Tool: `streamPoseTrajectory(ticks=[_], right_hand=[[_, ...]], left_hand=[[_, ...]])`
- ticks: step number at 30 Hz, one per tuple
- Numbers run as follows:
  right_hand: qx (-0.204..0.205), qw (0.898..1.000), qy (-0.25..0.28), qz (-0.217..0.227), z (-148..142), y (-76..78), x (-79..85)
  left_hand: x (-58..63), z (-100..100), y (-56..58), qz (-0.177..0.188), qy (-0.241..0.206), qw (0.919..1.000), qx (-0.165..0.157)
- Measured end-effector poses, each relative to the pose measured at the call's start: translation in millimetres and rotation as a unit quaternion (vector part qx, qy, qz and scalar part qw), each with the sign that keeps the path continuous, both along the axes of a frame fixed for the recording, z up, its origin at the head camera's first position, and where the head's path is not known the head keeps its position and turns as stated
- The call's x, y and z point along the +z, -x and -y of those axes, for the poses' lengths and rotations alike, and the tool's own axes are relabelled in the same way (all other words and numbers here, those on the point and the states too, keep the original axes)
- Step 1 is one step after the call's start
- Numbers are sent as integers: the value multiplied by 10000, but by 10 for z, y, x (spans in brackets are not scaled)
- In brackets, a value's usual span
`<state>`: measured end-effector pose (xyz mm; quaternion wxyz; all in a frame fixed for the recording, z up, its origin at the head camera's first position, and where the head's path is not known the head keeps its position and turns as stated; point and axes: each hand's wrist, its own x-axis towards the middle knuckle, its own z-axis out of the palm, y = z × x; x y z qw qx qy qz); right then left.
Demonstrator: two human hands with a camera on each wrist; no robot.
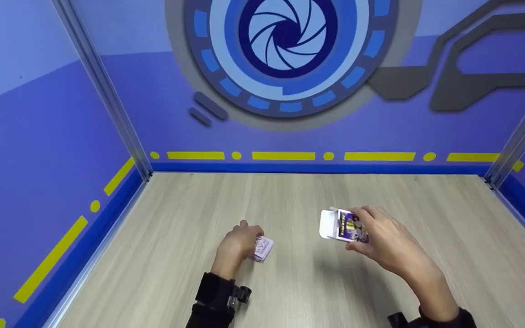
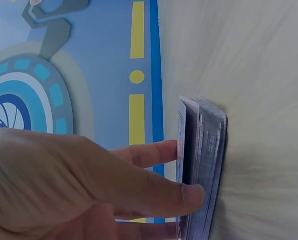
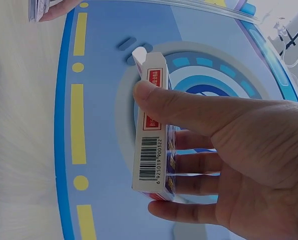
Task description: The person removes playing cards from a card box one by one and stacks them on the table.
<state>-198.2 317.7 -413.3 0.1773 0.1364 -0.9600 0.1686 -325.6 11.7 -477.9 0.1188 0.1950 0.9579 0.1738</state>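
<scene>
A deck of playing cards [image 1: 263, 248] with a patterned top face lies on the table, and my left hand [image 1: 239, 241] pinches it from its left side. In the left wrist view the thumb presses the long edge of the deck [image 2: 207, 150], while fingers reach round the opposite side; the top cards stand slightly apart from the rest. My right hand [image 1: 383, 237] holds a small card box [image 1: 351, 226] above the table, thumb on one narrow side and fingers on the other. The box's white end flap [image 1: 328, 224] hangs open toward the left. A barcode [image 3: 149, 159] shows on its side.
The wood-grain table [image 1: 290, 291] meets a blue back wall [image 1: 290, 141] with yellow dashes. Another blue panel [image 1: 39, 173] stands along the left, with a metal corner post [image 1: 107, 91] between. Black wrist bands [image 1: 215, 289] are worn on both arms.
</scene>
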Motion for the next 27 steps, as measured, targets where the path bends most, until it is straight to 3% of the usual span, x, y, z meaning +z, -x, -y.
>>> streamPoseTrajectory(ticks=[16, 22, 27], right_hand=[[11, 10000, -26, -4, -4, 4, 0], [3, 10000, -1, -3, 1, 3, 2], [-17, 10000, 7, 20, 0, -1, -2]], left_hand=[[2, 71, 1, 30, -235, 9996, -126], [59, 118, 30, 496, -74, 9987, -26], [171, 160, 33, 442, -362, 9983, 144]])
